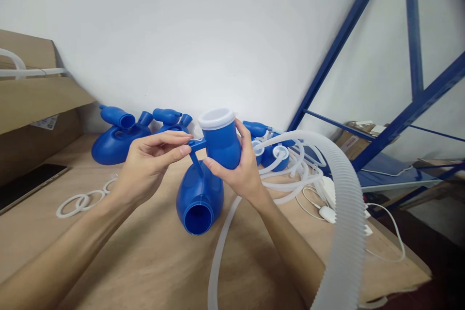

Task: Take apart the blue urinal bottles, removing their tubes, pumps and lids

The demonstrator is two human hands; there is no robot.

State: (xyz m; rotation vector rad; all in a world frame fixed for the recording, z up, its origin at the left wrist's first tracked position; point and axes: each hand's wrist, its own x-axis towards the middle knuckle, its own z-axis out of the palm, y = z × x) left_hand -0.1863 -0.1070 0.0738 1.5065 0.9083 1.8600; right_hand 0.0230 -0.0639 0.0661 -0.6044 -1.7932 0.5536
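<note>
My right hand [242, 169] grips the upper neck of a blue plastic vessel [203, 189], just under its white rim ring [217, 118]. The vessel is held above the wooden table [145, 256] with its round lower opening facing me. My left hand [148, 164] pinches a small blue side tab [196, 142] on the vessel's neck between thumb and fingers. A thin white tube [221, 242] runs down from beneath the vessel toward me.
Two more blue vessels [116, 135] stand at the back by the wall. White rings [82, 201] lie at the left. A corrugated white hose [345, 213] arcs at the right over tangled tubing [294, 169]. A cardboard box [32, 101] stands left, a blue rack [414, 101] right.
</note>
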